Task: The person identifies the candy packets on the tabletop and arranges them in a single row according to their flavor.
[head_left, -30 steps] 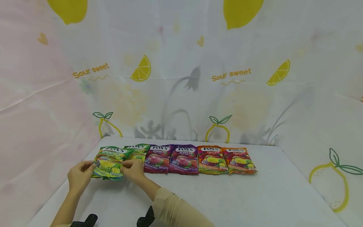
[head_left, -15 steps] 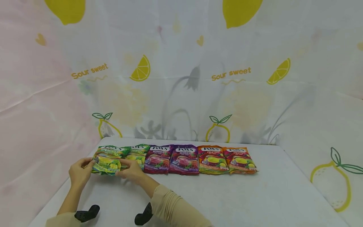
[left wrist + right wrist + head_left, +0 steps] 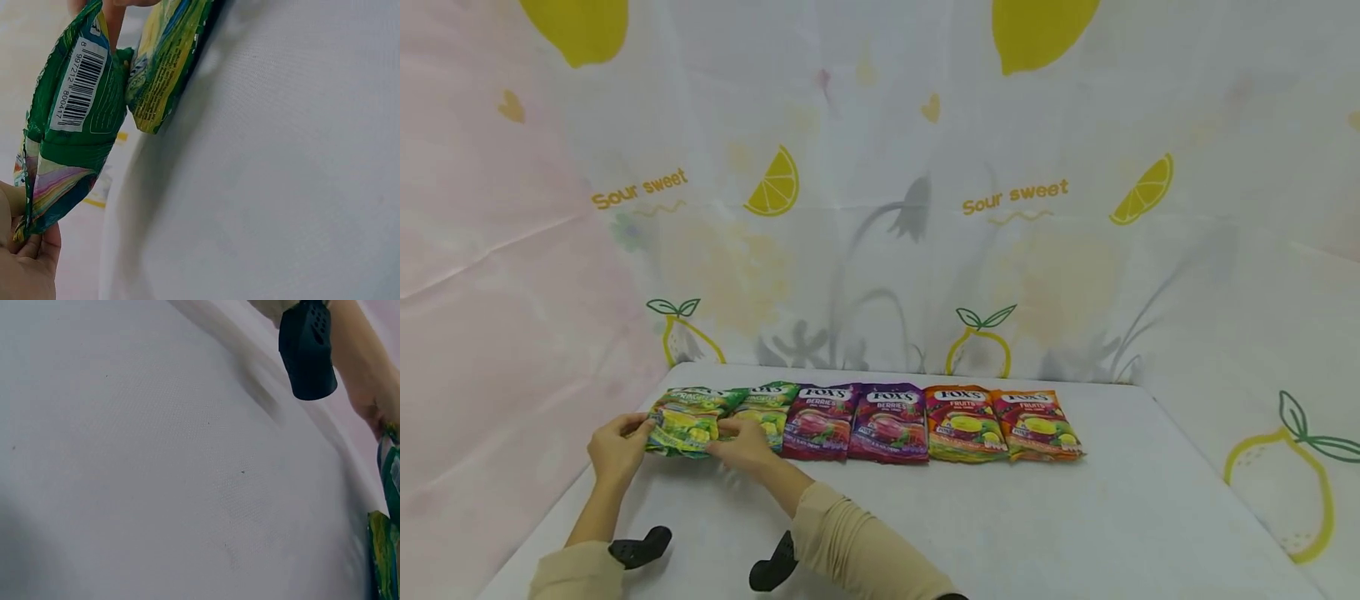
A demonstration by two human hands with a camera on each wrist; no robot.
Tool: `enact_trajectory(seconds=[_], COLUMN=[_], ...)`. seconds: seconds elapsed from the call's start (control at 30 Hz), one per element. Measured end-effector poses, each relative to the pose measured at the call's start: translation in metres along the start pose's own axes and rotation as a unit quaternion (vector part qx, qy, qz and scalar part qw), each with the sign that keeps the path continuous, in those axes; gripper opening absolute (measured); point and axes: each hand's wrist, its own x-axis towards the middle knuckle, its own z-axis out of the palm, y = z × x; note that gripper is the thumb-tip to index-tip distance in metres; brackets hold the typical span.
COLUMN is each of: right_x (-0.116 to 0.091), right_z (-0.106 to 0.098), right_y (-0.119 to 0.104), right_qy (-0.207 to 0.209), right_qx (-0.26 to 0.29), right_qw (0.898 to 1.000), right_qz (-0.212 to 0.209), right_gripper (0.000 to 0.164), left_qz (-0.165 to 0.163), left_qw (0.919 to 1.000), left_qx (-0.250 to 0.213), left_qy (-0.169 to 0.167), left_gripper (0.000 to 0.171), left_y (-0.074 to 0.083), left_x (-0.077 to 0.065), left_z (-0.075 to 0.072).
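Observation:
A green candy bag [image 3: 683, 423] hangs between both hands at the left end of a row of bags. My left hand [image 3: 615, 450] pinches its left edge, and my right hand [image 3: 747, 448] grips the lower right corner. Seen in the left wrist view, the bag's underside [image 3: 81, 94] shows a barcode and stands raised off the table, with the left fingers [image 3: 47, 250] at one edge. Just to its right, a second green bag [image 3: 769, 408] lies partly covered by the held one. In the right wrist view, only a sliver of green bag [image 3: 392, 481] shows.
Two purple berries bags [image 3: 889, 423] and two orange-red fruits bags [image 3: 1037, 427] continue the row rightward on the white table [image 3: 1000, 517]. Behind stands a lemon-printed cloth [image 3: 865, 250]. Black wrist mounts [image 3: 642, 547] protrude from both sleeves.
Both hands have carried the green bag slightly away from the person and lower, toward the back of the table. The right hand has shifted to the bag's lower corner. The other bags stay put.

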Motion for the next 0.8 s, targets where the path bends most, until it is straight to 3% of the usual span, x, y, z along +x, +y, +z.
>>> enact_trajectory(seconds=[0.2,0.43,0.63,0.8], right_x=[0.004,0.007,0.008,0.004], right_z=[0.010,0.017,0.018,0.019], right_y=[0.001,0.001,0.005,0.007], right_qy=[0.091,0.117,0.041,-0.034], right_qx=[-0.050,-0.090,-0.122,-0.118], right_qw=[0.995,0.989,0.991,0.992], right_qz=[-0.003,-0.001,-0.028,0.001], right_gripper=[0.016,0.009,0.019,0.031], left_qz=[0.004,0.005,0.003,-0.018], left_qw=[1.0000,0.9999,0.9998,0.9996], left_qx=[0.004,-0.006,0.004,0.019], left_qy=[0.004,0.014,0.021,0.003], left_gripper=[0.021,0.020,0.020,0.022], left_y=[0.000,0.000,-0.005,-0.010], left_x=[0.000,0.004,0.007,0.010], left_z=[0.000,0.001,0.000,-0.006])
